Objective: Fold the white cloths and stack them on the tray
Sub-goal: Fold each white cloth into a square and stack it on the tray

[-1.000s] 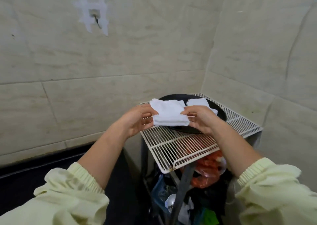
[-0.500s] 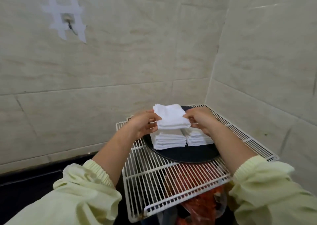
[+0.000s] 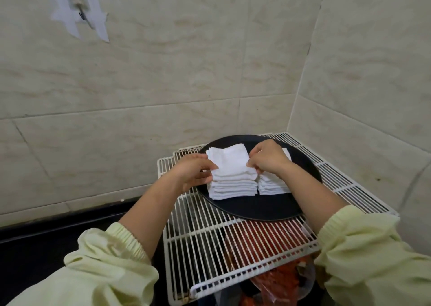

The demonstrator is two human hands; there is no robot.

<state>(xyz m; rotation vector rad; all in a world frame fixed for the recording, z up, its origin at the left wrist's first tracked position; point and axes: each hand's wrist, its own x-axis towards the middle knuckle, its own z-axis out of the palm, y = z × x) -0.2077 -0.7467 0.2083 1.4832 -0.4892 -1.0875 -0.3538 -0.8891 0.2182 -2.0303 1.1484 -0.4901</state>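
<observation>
Two tiled walls (image 3: 163, 84) meet in a corner, and a white wire rack (image 3: 210, 247) is pushed into it. On the far half of the rack sits a round black tray (image 3: 256, 208). It carries a pair of piles of folded white cloths side by side, the left stack (image 3: 231, 189) just beside the right stack (image 3: 271, 187), with only a narrow gap between them. Red plastic bags (image 3: 263, 235) show through the bars below.

The top cloth (image 3: 229, 162), folded into a square, sits at the top of the left stack; I cannot tell whether its full weight is down yet. It lies between the person's hands. The left hand (image 3: 193, 172) pinches its near left corner, thumb on top and fingers curled beneath the edge. The right hand (image 3: 268, 157) grips the right edge with its fingers bent close over the fold, and it hides much of the right stack's top. Both forearms are bare, with pale yellow sleeves (image 3: 112, 266) gathered at the elbows.

High on the left wall, a small metal hook (image 3: 80, 9) is held by strips of white tape.
</observation>
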